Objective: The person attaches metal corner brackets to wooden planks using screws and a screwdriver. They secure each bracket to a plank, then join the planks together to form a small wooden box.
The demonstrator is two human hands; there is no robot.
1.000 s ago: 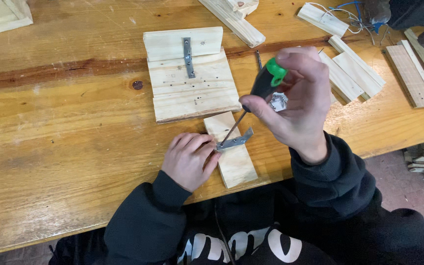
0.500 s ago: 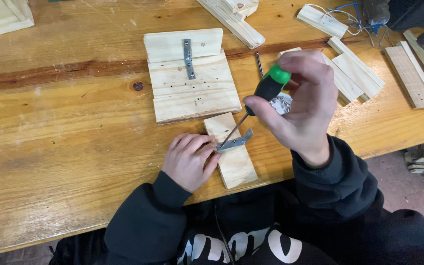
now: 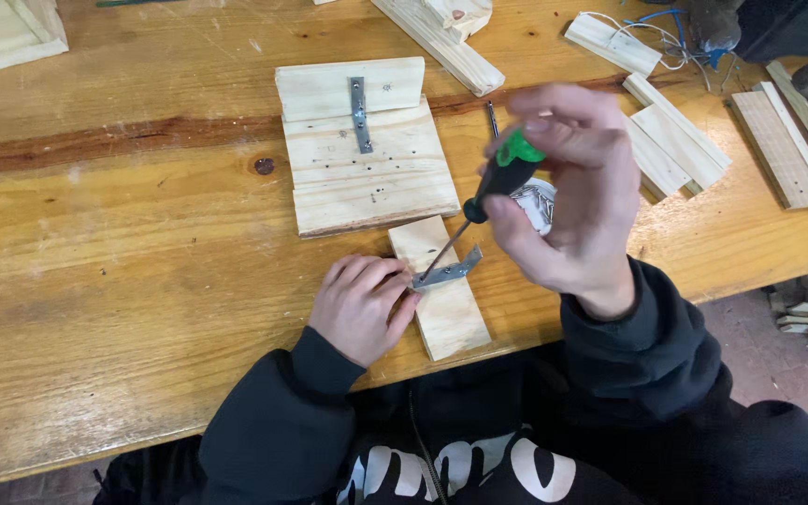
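The bench (image 3: 123, 243) is varnished wood, glossy and amber, with a dark knot and streaked grain. The small block (image 3: 446, 304) and the hinged boards (image 3: 367, 178) are pale raw wood, matt and unfinished, carrying dull grey metal brackets (image 3: 449, 273). The screwdriver (image 3: 493, 182) has a shiny green-and-black plastic handle and a thin steel shaft.

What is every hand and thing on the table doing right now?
Right hand: raised, shut on the screwdriver handle.
Screwdriver: tilted, tip down on the metal bracket.
Left hand: resting on the table, fingers pinning the bracket's end.
Metal bracket: lying across the small wood block.
Small wood block: flat at the table edge.
Wood panel: flat, a metal strip fixed across its joint.
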